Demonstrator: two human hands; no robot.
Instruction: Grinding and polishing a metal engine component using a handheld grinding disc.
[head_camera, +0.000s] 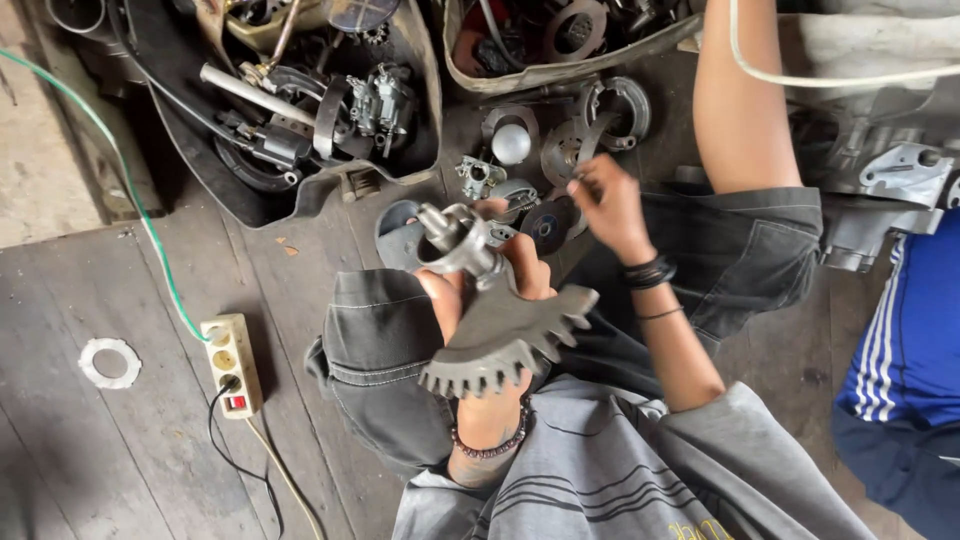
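Bare plank floor (120, 460) is lying open to the left, crossed only by a power strip (231, 364) and a white gasket ring (110, 362). Ahead, a tub of engine parts (300, 120) is crowding the knees. Left hand (490, 300) is clamping a toothed sector gear (505, 345) with its shaft, held over the lap. Right hand (608, 205) is pinching something small; cannot tell what.
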